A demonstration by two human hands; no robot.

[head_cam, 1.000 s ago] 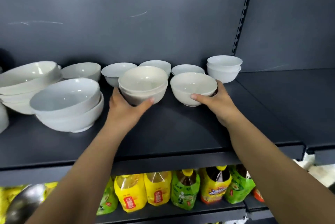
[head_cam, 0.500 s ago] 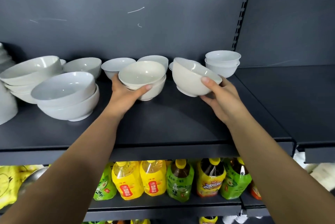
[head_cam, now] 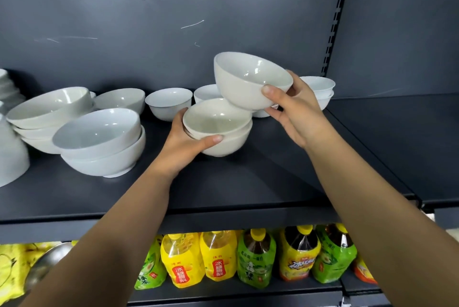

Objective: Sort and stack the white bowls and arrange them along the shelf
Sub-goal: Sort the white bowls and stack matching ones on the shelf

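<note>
The lifted bowl (head_cam: 250, 80) in the right hand (head_cam: 295, 112) is the landmark: behind it, a small bowl (head_cam: 206, 93) shows only its left part, and another low bowl (head_cam: 260, 114) under it shows a mere sliver. To its right, the hand covers the left half of a two-bowl stack (head_cam: 321, 90). Far to its left, a pile of white dishes (head_cam: 7, 132) is cut off by the picture's edge, and the labels on the bottles (head_cam: 221, 259) below are too small to read.

The white bowls (head_cam: 99, 132) look like glazed ceramic — glossy, smooth, with bright highlights. The dark shelf (head_cam: 223, 182) is matt painted metal, its back panel (head_cam: 149, 20) lightly scratched. The drink bottles (head_cam: 218, 257) below are shiny plastic.
</note>
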